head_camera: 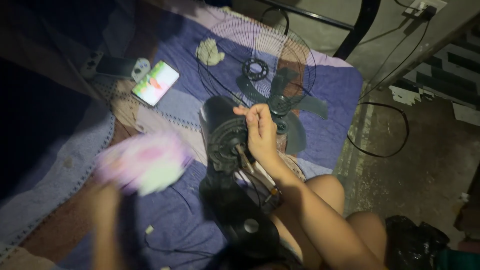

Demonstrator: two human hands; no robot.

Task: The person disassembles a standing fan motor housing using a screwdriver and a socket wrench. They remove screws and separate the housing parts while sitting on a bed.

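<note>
Patchwork bedding (320, 85) covers the floor, with a wire grille (225, 35), fan blade (295, 107) and phone (155, 82) lying on it. Fan motor (223, 137) stands centre, shaft facing up-right; cleaning seems under way. Right hand (260, 132) pinches its rim. Left hand (107, 200), blurred, clutches a cloth (145, 162); wiping likely follows.

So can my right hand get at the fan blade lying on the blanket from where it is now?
Probably yes. The right hand rests on the fan motor, and the fan blade lies just beyond it on the blanket, over the wire guard, with nothing between them.
</note>
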